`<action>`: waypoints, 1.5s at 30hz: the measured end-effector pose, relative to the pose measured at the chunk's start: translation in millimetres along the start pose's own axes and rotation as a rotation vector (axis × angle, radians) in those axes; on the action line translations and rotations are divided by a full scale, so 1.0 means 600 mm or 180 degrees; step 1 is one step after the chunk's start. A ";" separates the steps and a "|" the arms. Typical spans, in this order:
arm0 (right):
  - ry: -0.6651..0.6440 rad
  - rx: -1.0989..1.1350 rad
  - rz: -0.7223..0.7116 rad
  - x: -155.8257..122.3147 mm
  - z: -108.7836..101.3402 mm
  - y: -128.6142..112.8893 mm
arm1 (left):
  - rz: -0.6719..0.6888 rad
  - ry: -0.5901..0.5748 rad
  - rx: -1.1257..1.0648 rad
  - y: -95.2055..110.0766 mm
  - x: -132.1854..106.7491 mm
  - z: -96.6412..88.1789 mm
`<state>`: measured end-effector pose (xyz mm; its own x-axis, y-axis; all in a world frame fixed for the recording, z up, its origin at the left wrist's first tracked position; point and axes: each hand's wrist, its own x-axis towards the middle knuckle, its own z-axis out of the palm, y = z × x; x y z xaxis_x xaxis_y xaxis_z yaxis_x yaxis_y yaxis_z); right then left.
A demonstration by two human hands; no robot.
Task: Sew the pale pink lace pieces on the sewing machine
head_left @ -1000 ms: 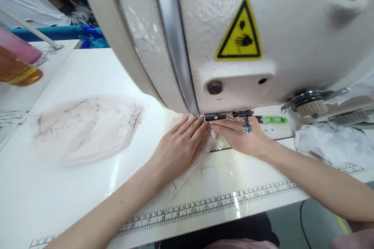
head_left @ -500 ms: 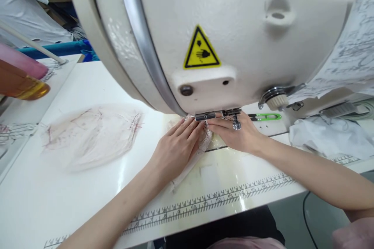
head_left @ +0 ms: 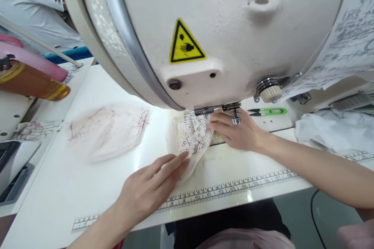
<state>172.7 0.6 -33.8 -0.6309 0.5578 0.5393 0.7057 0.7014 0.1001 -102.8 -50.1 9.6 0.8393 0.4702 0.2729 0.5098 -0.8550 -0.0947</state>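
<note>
White lace fabric [head_left: 194,134] lies bunched on the sewing machine's bed, its upper end running under the head of the sewing machine [head_left: 222,42]. At its near left edge is my left hand [head_left: 149,186], with fingers pressed together on the lace and the thumb hidden below. My right hand [head_left: 239,130] sits just right of the needle area, fingers curled and closed on the right edge of the lace. The needle and presser foot are hidden behind the machine head and its metal fittings.
A sheer pale piece with red threads [head_left: 113,132] lies left. Green thread snips [head_left: 269,111] and white cloth [head_left: 333,130] are at right. A ruler strip [head_left: 216,192] lines the front edge. An amber bottle [head_left: 37,81] stands left; a person in white [head_left: 32,11] is beyond.
My left hand has drawn back from the needle area toward the lower left, uncovering the lace. The right hand stays by the lace's right edge. The view has shifted slightly left.
</note>
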 end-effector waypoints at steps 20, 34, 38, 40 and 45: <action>0.0102 0.0044 0.0253 0.003 -0.005 -0.011 | 0.0195 0.0341 0.0838 -0.044 0.133 0.048; -0.0136 0.0769 0.0088 -0.009 0.015 -0.005 | -0.0066 0.0241 0.0369 -0.030 0.113 0.087; 0.0017 0.0671 0.0130 -0.008 0.016 -0.010 | 0.0020 0.0207 0.0367 -0.037 0.113 0.085; 0.0083 0.0634 0.0156 -0.007 0.021 -0.012 | 0.0130 0.0149 0.0308 -0.045 0.112 0.082; -0.0104 0.0784 0.0022 -0.007 0.034 -0.012 | 0.0215 0.0018 0.0169 -0.064 0.108 0.078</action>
<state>163.5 2.4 -53.9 -0.6393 0.5742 0.5114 0.6126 0.7823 -0.1126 -59.3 23.6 -14.1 0.8711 0.4105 0.2694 0.4615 -0.8719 -0.1636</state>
